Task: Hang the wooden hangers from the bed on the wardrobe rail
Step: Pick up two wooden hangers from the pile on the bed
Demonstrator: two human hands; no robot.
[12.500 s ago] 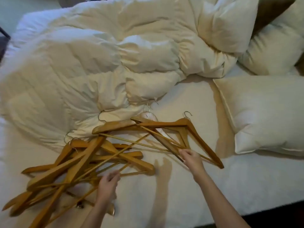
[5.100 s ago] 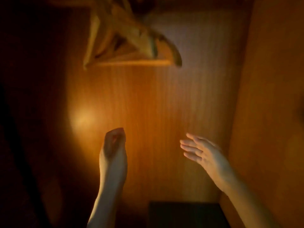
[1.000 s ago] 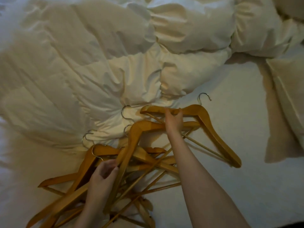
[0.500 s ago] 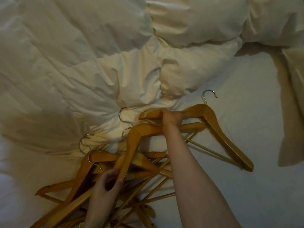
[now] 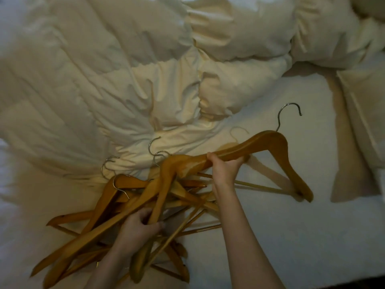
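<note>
Your right hand (image 5: pixel 226 171) has its fingers clamped round one wooden hanger (image 5: pixel 277 147), and your left hand (image 5: pixel 138 226) grips a second hanger (image 5: pixel 166 180) in the pile (image 5: pixel 100 222) on the bed (image 5: pixel 270 226). Many wait unhung, so most work looks left.

Honey-brown wooden hanger (image 5: pixel 268 142) with steel hook, right of centre, raised off the white bed (image 5: pixel 291 236), one arm gripped by the right hand (image 5: pixel 225 170), second hanger (image 5: pixel 164 188) held in the left hand (image 5: pixel 139 228), tangled pile of hangers (image 5: pixel 104 203) lying lower left, hooks pointing toward the top of the frame
</note>
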